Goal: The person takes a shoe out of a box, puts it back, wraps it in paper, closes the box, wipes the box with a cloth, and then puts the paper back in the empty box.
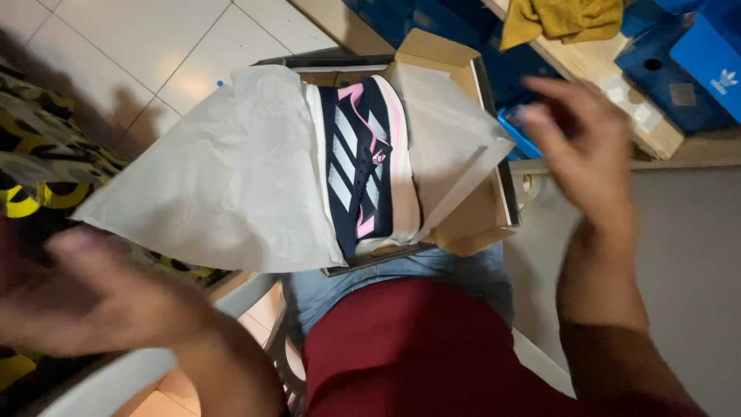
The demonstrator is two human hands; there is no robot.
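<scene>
Shoe box (pixel 494 202) on the lap stands open, tissue paper (pixel 231 177) folded back, navy-and-pink shoe (pixel 363 158) exposed inside and not lifted; left hand (pixel 100 297) and right hand (pixel 590 150) clear, fingers loosely spread, empty

Looks like a shoe shop or its stockroom; blue shoe boxes (pixel 698 69) stacked along the top edge on and around a wooden shelf (pixel 617 85); open cardboard shoe box (pixel 471 224) with tissue paper (pixel 224 177); white tiled floor (pixel 139 46) at top left corner.
</scene>
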